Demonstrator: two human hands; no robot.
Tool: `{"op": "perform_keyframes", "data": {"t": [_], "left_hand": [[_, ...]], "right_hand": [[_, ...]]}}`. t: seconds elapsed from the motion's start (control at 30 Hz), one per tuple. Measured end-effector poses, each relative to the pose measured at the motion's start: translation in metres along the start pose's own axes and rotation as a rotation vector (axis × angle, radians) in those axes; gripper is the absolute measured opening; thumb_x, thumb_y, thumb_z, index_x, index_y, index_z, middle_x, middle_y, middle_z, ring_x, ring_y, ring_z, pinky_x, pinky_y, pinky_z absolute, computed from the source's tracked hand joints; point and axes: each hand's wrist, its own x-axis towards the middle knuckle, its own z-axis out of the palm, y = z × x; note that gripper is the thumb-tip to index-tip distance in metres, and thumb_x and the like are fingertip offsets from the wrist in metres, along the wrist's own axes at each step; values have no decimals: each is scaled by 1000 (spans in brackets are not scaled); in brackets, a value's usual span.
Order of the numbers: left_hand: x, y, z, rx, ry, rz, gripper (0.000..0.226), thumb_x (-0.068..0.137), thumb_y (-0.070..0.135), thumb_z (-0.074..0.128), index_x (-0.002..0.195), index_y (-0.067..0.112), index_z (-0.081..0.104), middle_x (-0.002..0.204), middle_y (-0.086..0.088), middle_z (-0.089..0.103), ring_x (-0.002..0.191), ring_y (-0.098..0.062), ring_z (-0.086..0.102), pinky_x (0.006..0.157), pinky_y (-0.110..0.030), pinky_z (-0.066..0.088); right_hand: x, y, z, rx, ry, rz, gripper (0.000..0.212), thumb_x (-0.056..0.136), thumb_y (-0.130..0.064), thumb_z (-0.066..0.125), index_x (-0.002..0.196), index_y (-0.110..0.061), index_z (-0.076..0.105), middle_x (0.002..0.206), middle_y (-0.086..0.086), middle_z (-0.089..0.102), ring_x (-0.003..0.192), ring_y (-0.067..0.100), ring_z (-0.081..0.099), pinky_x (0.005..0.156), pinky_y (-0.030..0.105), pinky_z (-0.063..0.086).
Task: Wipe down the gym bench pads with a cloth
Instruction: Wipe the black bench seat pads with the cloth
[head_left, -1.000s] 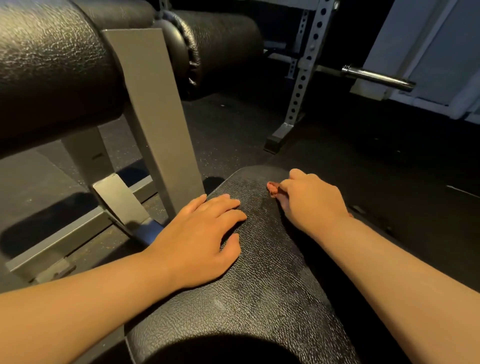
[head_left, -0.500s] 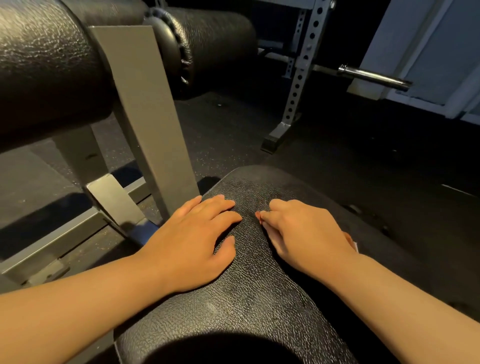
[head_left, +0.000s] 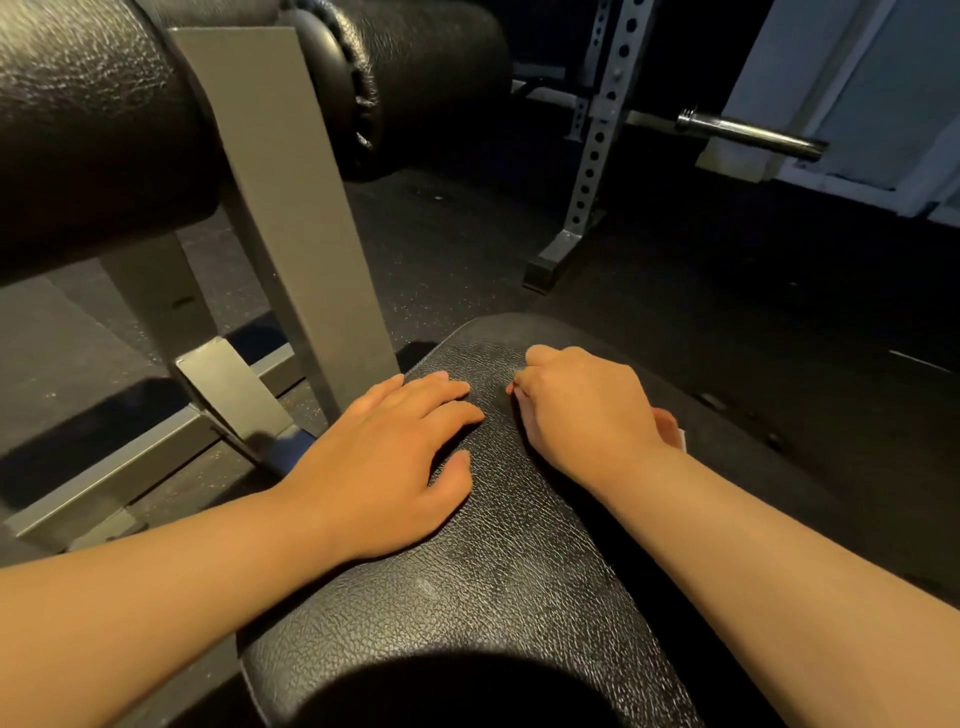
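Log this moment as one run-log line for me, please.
left hand flat on bench pad | right hand curled over cloth, only a white edge showing | zone: pad's far end

The black textured bench pad (head_left: 493, 545) carries both hands. The left hand (head_left: 384, 467) lies flat on it; the right hand (head_left: 587, 410) rests curled just beside, a sliver of white cloth (head_left: 683, 441) at its outer edge.

I'm in a gym: a black vinyl bench pad (head_left: 493, 597), padded rollers (head_left: 93, 130) on a steel frame (head_left: 291, 208), a perforated rack upright (head_left: 597, 130), a barbell end (head_left: 748, 132), and rubber flooring (head_left: 727, 312).
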Motion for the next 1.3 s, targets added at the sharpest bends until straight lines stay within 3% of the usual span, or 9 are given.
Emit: {"op": "perform_keyframes", "data": {"t": [0.2, 0.33, 0.43, 0.67, 0.77, 0.83, 1.03, 1.2, 1.3], "left_hand": [[-1, 0, -1, -14, 0, -2, 58, 91, 55, 25, 141, 38, 47, 155, 15, 36, 148, -2, 18, 124, -32, 9], [0, 0, -1, -15, 2, 3, 57, 92, 53, 24, 141, 38, 47, 155, 16, 36, 148, -2, 18, 124, -32, 8], [1, -1, 0, -23, 1, -3, 56, 91, 53, 24, 141, 39, 47, 155, 16, 36, 148, -1, 19, 124, -30, 7], [-1, -1, 0, -32, -3, -3, 56, 92, 52, 25, 141, 37, 47, 155, 16, 37, 149, -2, 18, 124, -31, 7], [0, -2, 0, -26, -3, 4, 55, 92, 51, 26, 141, 38, 47, 154, 17, 37, 148, -3, 20, 123, -29, 5], [0, 0, -1, -31, -3, -1, 53, 92, 51, 27, 140, 38, 48, 154, 16, 38, 148, -3, 21, 123, -29, 5], [1, -2, -1, -54, -19, -22, 58, 92, 51, 24, 146, 37, 39, 157, 16, 34, 149, -1, 17, 124, -31, 7], [2, -2, 0, -44, -41, -33, 69, 89, 54, 17, 152, 32, 34, 160, 17, 28, 149, 1, 12, 124, -29, 4], [2, -3, 0, -32, -30, -32, 68, 90, 52, 19, 153, 31, 34, 160, 17, 29, 149, 1, 13, 125, -29, 6]], "right_hand": [[-40, -2, -1, 217, 45, -67, 42, 102, -44, 36, 135, -28, 56, 102, -3, 48, 94, 20, 53, 69, 33, 40], [-55, 24, 15, 266, -25, -152, 53, 104, -43, 30, 155, -27, 33, 138, 1, 45, 130, 24, 44, 102, 42, 41], [-35, 18, 24, 233, 55, 23, 46, 105, -30, 42, 150, -27, 42, 155, -2, 39, 146, 28, 31, 121, 56, 9], [-55, 13, 11, 325, -6, -134, 38, 101, -43, 41, 138, -42, 49, 109, -9, 50, 98, 19, 49, 80, 39, 49], [-32, 38, 18, 248, 26, 131, 28, 102, -46, 39, 120, -36, 58, 95, -6, 40, 91, 24, 49, 73, 41, 50], [-21, 22, 15, 342, 32, 262, 30, 101, -49, 36, 111, -31, 57, 96, -6, 36, 97, 21, 47, 76, 47, 51], [-43, -1, 7, 441, 48, -111, 35, 100, -34, 50, 135, -40, 52, 110, -11, 52, 104, 17, 50, 79, 36, 42], [-15, 27, 33, 405, 17, 189, 40, 100, -33, 40, 139, -33, 49, 145, -9, 50, 133, 22, 47, 110, 52, 39], [-33, -17, 20, 504, 0, -7, 39, 101, -24, 45, 139, -33, 51, 147, -10, 51, 135, 14, 47, 112, 41, 40]]}}
